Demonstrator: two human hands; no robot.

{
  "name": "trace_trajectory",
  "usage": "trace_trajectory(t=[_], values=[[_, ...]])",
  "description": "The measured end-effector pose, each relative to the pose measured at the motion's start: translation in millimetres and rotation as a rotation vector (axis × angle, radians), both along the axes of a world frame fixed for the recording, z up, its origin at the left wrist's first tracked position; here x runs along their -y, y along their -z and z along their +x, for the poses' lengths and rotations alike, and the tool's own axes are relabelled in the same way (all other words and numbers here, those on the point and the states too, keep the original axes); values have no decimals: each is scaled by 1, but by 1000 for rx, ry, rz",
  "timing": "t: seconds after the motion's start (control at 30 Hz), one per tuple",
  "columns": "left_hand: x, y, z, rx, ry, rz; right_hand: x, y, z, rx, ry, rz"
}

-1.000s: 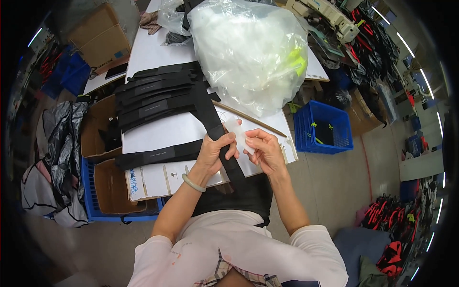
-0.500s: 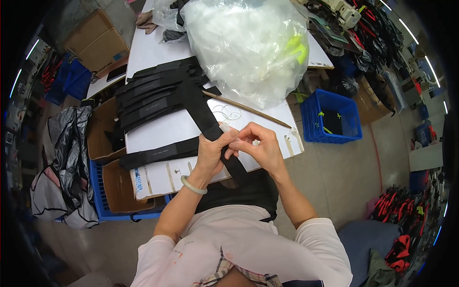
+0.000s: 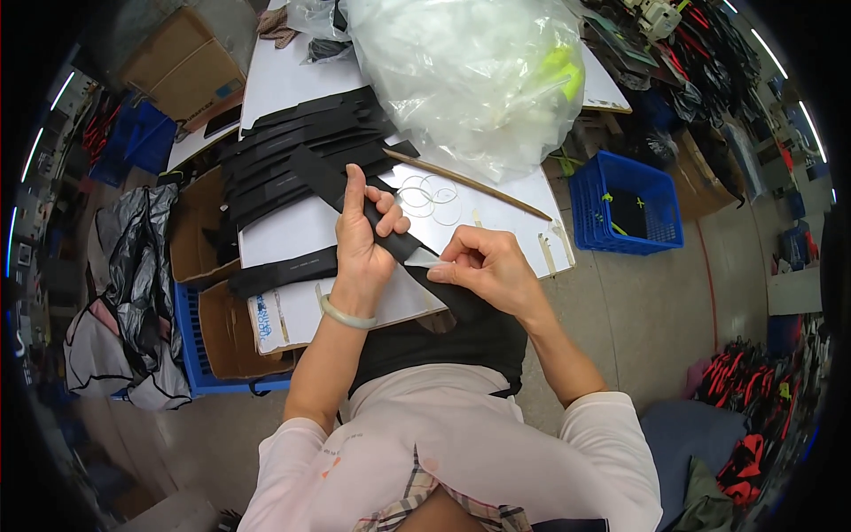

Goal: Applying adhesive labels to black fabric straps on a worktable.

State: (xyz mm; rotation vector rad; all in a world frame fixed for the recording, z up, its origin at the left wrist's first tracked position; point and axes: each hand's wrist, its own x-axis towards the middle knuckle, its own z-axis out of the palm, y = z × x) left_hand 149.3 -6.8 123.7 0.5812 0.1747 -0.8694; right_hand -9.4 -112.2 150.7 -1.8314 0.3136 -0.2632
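Note:
My left hand [image 3: 362, 239] is closed around a black fabric strip [image 3: 317, 177], its thumb raised and its fingers curled over the cloth. The strip slants from the pile at the upper left down toward my lap. At the strip, just right of my left hand, a small white wispy piece [image 3: 423, 258] shows, pinched at its other end between the thumb and fingers of my right hand [image 3: 489, 269]. Whether the piece sits inside the strip or only against it, I cannot tell. Thin clear rings [image 3: 430, 197] and a long wooden stick [image 3: 474, 186] lie beyond my hands.
More black strips [image 3: 266, 168] lie stacked on the white table [image 3: 301, 306], with another strip [image 3: 282, 273] nearer me. A large clear bag of white fluffy filling [image 3: 461, 84] covers the far side. Blue crate [image 3: 620, 204] at right; cardboard boxes [image 3: 232, 324] at left.
My left thumb has lifted off the strip and now points up. The strip has tilted further left. My right hand has drawn slightly away, so the white piece shows stretched between the hands.

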Motion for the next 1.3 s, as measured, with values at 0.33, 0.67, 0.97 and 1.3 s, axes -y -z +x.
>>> trace_trajectory(t=[0.33,0.67,0.97,1.3], values=[[1,-4,-21,169,-48,-53,-25,5,2,134,274,-470],[-2,-6,-3,-57,-74,-179,-18,-3,-9,239,143,-311],[-7,-6,9,-97,-81,-187,-9,-14,3,333,-72,-334],[-7,-10,2,-76,-97,-202,-9,-11,11,367,-46,-418]])
